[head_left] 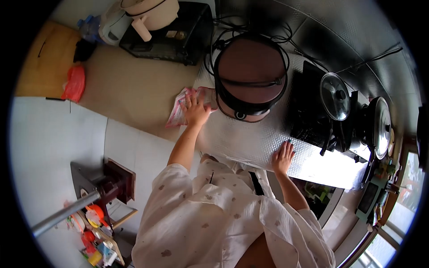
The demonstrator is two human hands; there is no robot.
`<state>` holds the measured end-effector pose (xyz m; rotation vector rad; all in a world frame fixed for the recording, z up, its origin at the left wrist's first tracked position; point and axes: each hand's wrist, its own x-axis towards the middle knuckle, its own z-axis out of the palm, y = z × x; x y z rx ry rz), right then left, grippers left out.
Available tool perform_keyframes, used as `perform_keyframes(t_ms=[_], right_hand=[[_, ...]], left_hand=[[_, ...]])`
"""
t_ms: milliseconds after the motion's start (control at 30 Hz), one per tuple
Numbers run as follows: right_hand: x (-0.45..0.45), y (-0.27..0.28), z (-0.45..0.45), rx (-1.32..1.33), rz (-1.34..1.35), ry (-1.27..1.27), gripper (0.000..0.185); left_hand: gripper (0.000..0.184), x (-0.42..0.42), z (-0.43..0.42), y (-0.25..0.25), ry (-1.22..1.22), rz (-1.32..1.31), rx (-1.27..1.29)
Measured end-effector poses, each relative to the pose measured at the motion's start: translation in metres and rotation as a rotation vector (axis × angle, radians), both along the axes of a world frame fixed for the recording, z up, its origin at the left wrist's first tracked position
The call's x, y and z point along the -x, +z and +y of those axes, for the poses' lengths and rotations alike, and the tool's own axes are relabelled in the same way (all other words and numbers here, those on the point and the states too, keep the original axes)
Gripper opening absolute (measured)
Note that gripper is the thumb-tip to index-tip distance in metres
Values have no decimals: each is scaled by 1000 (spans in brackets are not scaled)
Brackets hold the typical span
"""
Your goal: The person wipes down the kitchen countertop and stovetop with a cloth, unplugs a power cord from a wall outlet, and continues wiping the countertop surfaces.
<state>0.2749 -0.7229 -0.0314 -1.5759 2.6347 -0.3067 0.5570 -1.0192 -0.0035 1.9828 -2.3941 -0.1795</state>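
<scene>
My left hand (196,110) lies with its fingers spread on a pink and white cloth (178,111), beside a round brown and black appliance (252,67). The cloth rests where the beige counter (129,85) meets the silvery foil-covered surface (237,138). Near the front edge of that foil surface, my right hand (283,158) rests flat with fingers apart and holds nothing. Dark cables lie around the appliance.
To the right stand a black stove (308,107) and two pans with glass lids (335,96). A black oven (190,35) carries a beige pot (156,13) at the back. A red bag (75,83) hangs at the left.
</scene>
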Motion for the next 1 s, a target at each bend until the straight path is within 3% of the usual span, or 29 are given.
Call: perform_keyframes(t_ms=[100, 233, 333, 533, 667, 767, 867, 933, 1000], right_hand=[[-40, 10, -21, -118, -35, -79, 70], [-69, 13, -46, -154, -56, -207, 76], [-88, 14, -58, -156, -73, -305, 72], [-112, 7, -73, -94, 24, -429, 67], [-114, 9, -74, -73, 22, -433, 66], [-114, 9, -75, -88, 26, -448, 66], [-113, 9, -75, -78, 42, -435, 66], [-112, 4, -74, -69, 59, -432, 66], [-112, 5, -74, -63, 69, -436, 65]], left_hand=[[64, 16, -35, 9, -165, 116, 46], [60, 31, -78, 1, -358, 53, 178], [59, 22, -82, -6, -450, 134, 149], [66, -107, -15, 18, -736, 23, -82], [67, -210, -51, 3, -546, -55, 17], [61, -229, -109, -11, -57, -121, 50], [61, -181, -137, -9, 336, -58, 43], [63, -148, -134, -22, 189, -89, 83], [62, -101, -101, -3, -45, -45, 60]])
